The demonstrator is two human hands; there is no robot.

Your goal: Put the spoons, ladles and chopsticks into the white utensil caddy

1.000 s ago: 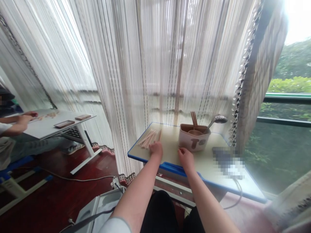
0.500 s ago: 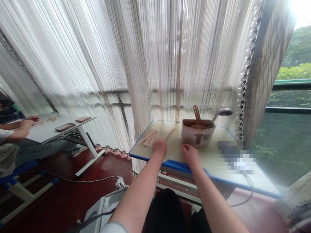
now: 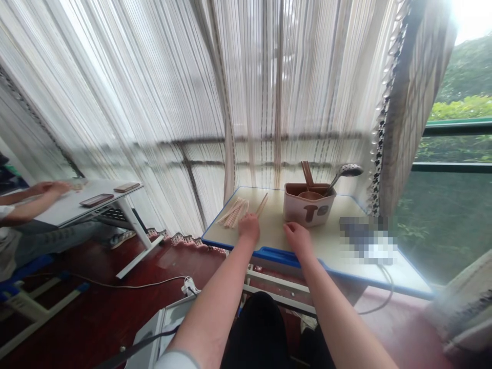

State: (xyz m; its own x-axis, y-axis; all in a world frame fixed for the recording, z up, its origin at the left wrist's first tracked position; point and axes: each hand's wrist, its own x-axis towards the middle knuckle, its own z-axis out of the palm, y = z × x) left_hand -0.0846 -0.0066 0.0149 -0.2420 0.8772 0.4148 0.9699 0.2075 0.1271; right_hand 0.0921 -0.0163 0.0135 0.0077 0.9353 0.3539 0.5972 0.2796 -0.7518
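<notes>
My left hand [image 3: 249, 228] is closed around a pair of light wooden chopsticks [image 3: 262, 204], whose ends stick out past the fingers toward the curtain. Just left of that hand, a loose bunch of similar chopsticks [image 3: 232, 214] lies fanned out on the table. My right hand [image 3: 298, 238] is at the tabletop in front of a brown-and-white utensil holder [image 3: 309, 214]. Its fingers are curled in, and whether anything is inside them is hidden. A slotted metal ladle [image 3: 350, 170], brown utensil handles [image 3: 307, 173] and a rounded brown piece [image 3: 311, 196] stand in the holder.
The small cream table [image 3: 269, 241] has a blue edge. A blurred patch [image 3: 369, 241] covers something at its right, with a cable [image 3: 390, 287] hanging down. At left, another person's hands [image 3: 49, 189] are over a white table [image 3: 73, 210]. A sheer curtain [image 3: 249, 77] hangs behind.
The whole view has shifted slightly. The chopsticks in my left hand now point more steeply away from me. My right hand stays by the holder; the other person's hands have moved at their table.
</notes>
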